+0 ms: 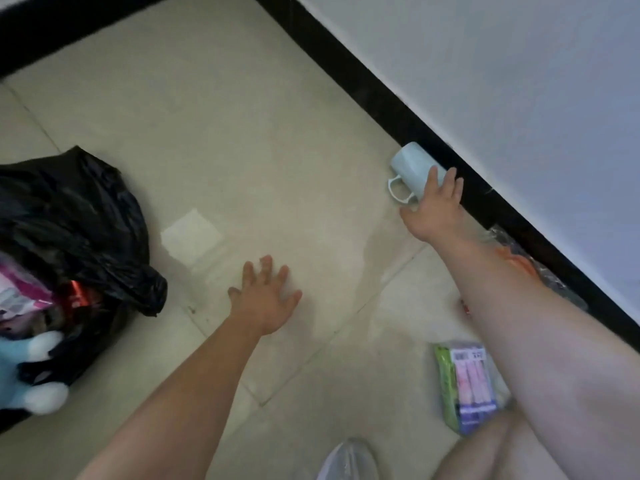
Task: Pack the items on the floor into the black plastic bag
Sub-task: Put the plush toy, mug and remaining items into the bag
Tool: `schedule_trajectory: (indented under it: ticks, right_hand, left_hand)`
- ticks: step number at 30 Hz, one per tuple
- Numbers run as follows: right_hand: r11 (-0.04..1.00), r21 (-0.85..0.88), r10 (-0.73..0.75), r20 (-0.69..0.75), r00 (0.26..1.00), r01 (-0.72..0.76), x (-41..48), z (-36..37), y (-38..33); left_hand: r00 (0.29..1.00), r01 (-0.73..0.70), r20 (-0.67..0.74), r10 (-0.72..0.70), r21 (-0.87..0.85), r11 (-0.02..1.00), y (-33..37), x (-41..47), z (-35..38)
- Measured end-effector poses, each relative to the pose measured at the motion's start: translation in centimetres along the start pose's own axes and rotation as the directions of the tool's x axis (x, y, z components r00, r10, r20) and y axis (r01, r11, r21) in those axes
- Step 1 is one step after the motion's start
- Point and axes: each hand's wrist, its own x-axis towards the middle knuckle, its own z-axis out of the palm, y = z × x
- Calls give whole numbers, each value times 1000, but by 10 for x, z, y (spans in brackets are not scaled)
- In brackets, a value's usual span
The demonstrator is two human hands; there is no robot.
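Right hand (437,206) reaches out to a pale blue mug (412,171) lying on its side on the tiled floor (242,140), right against the black baseboard (381,95) under the white wall (519,81). Fingers are spread over the mug's open end, touching it, handle pointing toward the camera side; the hand is not closed around it, no full grip visible. Left hand (265,299) is open, fingers splayed, palm down just over or on the bare floor mid-frame, holding nothing; contact with the floor hard to tell. Black plastic bag (79,230) sits on the floor at far left, well apart from both hands, mouth open toward the camera. Inside or at its mouth: a pink and white packet (20,296), something red and shiny (78,294), and a blue and white plush toy (31,372) sticking out at the bottom. Near the right forearm, a green and purple packet (464,386) lies flat on the floor. Clear crinkled wrapper with orange print (526,261) lies along the baseboard, partly hidden behind the right arm. Light-coloured shoe (348,460) at bottom edge. Pale square patch (192,237) on the floor between bag and left hand, blurry, can't tell what it is.
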Motion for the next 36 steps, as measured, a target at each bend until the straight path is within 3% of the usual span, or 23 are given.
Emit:
schedule_trajectory:
  ticks: [3,5,9,14,22,25,27,30,32,36]
  right_hand:
    - [999,-35,7,-7,1000,-7,19,12,11]
    - [997,-74,-38,-96,995,31,27,15,11]
    - [999,-20,-31,-121,992,28,46,6,1]
    - [996,20,87,-6,996,-87,48,8,-3]
    - [995,-2,-101,169,980,103,-55,51,-41]
    - [996,41,-83,225,971,76,-90,59,-53]
    - [986,168,-42,283,958,-6,-104,59,-65]
    - [905,403,12,297,955,-137,-125,54,-110]
    - [828,536,38,233,972,-161,-139,46,-157]
    - [675,737,-98,77,992,9,-176,13,-262]
  left_hand:
    - [1000,11,-26,-10,50,999,0,2,12]
    - [1000,4,-28,-3,63,998,1,1,12]
    - [999,10,-36,-8,79,997,0,-1,14]
    - [999,15,-49,-10,90,996,0,1,18]
    - [1000,-6,30,6,-4,1000,-3,1,-5]
    - [1000,-22,-14,23,26,999,-23,-8,-25]
    - [990,-93,-109,90,-21,995,-49,-30,-31]
    - [902,-274,-390,187,-182,944,-98,-81,-46]
    - [792,-321,-583,179,-149,935,-133,-112,-67]
    - [564,-292,-821,88,-98,951,-205,-163,-116]
